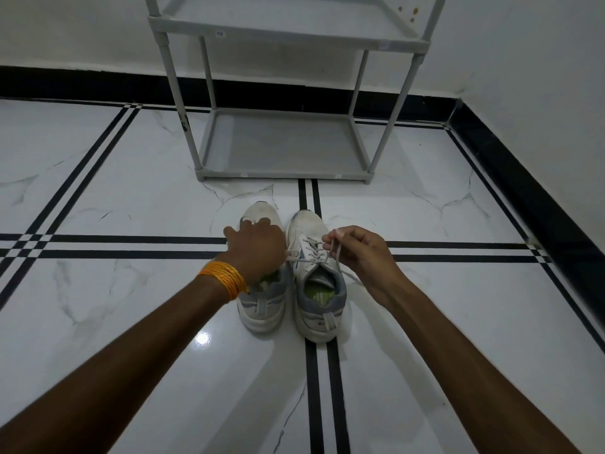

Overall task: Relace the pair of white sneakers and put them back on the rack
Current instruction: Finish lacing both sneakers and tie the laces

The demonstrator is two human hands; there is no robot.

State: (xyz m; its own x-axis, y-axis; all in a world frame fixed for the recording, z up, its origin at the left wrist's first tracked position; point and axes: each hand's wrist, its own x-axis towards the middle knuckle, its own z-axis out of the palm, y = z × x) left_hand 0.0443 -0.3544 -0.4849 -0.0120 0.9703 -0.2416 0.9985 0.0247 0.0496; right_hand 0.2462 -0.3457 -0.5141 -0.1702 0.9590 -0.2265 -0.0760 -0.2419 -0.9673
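The fingertips (330, 236) of the right hand (360, 253) are pinching 1 strand of the grey shoelace (337, 257) and drawing it up and off to the right of the right sneaker (316, 280), while the rest of that hand is curling loosely behind the pinch; the lace is crossing through several eyelets and its loose tail is trailing out past the collar toward the right wrist. The left hand (257, 249) is lying knuckles-up over the tongue area of the left sneaker (262, 290), fingers bent down and forward, and the other end of the lace is running toward it, but I cannot tell whether those fingers are gripping a strand or only pressing the shoe steady, since the back of the hand is hiding them. An orange thread band (224, 278) is wrapping the left wrist. Both sneakers are standing side by side, nearly touching, toes pointing away, on the white marble floor (98, 198) just short of the grey shoe rack (281, 173), whose bottom shelf is showing nothing on it. Judging by this, the lacing of the right sneaker is the step in hand, near its upper eyelets; the next move is likely calling for evening the 2 ends, tightening and tying, then dealing with the left sneaker, whose lacing is hidden, before lifting the pair onto the rack
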